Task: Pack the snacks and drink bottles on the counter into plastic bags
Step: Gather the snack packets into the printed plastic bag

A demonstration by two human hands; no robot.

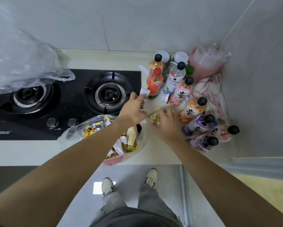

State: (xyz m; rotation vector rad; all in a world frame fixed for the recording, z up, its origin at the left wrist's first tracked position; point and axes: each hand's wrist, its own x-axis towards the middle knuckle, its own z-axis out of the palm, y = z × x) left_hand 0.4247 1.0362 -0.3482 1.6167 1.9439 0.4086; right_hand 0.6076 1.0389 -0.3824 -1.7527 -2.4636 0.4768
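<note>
A clear plastic bag full of snack packets lies open on the counter edge, under my left forearm. My left hand is closed on small snack packets, one white packet sticking out past the fingers. My right hand grips a yellow snack packet on the counter just right of the bag. Several drink bottles stand and lie to the right: an orange bottle with a red cap, a white-labelled bottle, pink, orange and purple ones.
A black two-burner gas stove fills the counter's left. A second clear plastic bag hangs at the upper left. A pink bag of cups and pink cloth sit in the corner by the grey walls.
</note>
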